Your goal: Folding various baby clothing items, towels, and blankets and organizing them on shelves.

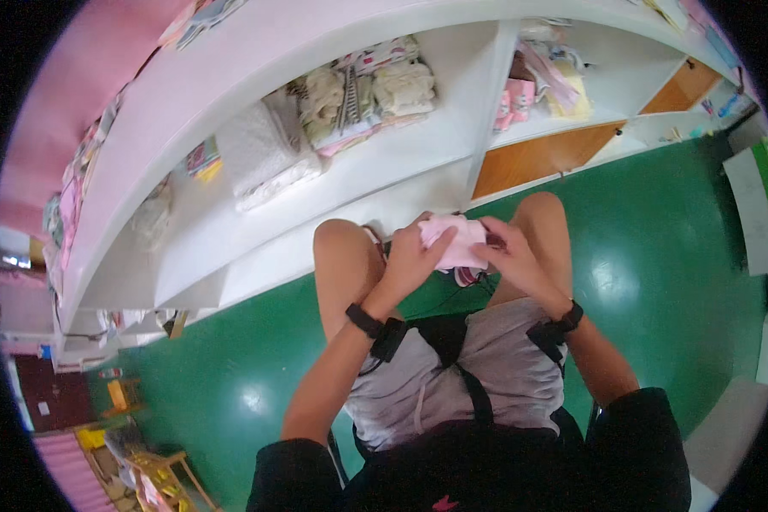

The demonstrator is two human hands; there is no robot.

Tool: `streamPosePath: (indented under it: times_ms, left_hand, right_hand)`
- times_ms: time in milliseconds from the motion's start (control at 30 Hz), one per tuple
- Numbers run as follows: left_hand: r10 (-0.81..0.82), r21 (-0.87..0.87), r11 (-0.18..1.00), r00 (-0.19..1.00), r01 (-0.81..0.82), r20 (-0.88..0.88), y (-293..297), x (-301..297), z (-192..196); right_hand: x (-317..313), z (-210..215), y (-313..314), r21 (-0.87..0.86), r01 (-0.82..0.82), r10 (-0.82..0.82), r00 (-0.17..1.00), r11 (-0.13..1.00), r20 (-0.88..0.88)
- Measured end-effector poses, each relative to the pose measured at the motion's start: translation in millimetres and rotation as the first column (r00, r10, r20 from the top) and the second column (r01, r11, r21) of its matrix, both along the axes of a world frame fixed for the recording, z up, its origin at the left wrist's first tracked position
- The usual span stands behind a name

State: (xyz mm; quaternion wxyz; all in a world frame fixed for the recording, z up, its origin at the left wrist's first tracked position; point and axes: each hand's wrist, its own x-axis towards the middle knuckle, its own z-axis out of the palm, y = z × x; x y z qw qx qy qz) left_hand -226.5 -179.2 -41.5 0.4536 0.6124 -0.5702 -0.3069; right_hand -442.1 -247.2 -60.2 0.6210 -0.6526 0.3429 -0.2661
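A small pale pink cloth [457, 241], bunched or folded into a rough square, is held up between my knees. My left hand [410, 260] grips its left side, thumb lying across the front. On the opposite side my right hand [515, 258] pinches the right edge with thumb and fingers. The fingers behind the cloth are mostly hidden. Black straps with small dark boxes circle both wrists. Just below the cloth, part of a reddish shoe [467, 276] shows.
A white shelf unit [384, 183] curves along in front of me. It holds a grey folded blanket [260, 149], stacked cream clothes [363, 90], pink items [516, 101] and wooden doors [548, 160]. Green floor [230, 367] surrounds my seat. Small wooden furniture [166, 469] stands at lower left.
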Motion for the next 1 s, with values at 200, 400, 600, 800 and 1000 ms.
streamPosePath:
  times_ms: [200,400,600,800,1000]
  left_hand:
    - [0.057,-0.095,0.995,0.988,-0.044,0.141,2.1,31.9,29.6]
    - [0.215,-0.095,0.971,0.975,-0.221,-0.062,-1.4,113.3,88.3]
    - [0.383,0.123,0.922,0.814,-0.368,-0.437,11.2,251.8,22.1]
    - [0.204,0.242,0.962,0.921,-0.126,-0.331,-2.7,290.0,-28.8]
    - [-0.126,0.280,0.918,0.877,0.280,-0.464,-159.7,160.8,42.0]
  right_hand:
    - [5.9,13.6,-3.8,0.075,-0.046,0.030,0.980,0.996,0.197]
    - [-3.7,23.3,-8.3,0.106,-0.070,0.050,0.981,0.992,0.185]
    - [2.2,23.5,-4.9,0.089,-0.151,0.141,0.984,0.984,0.112]
    - [3.3,4.8,-8.5,0.036,-0.172,0.168,0.982,0.984,0.086]
    - [-10.6,1.8,-20.9,0.032,-0.186,0.186,0.982,0.982,0.015]
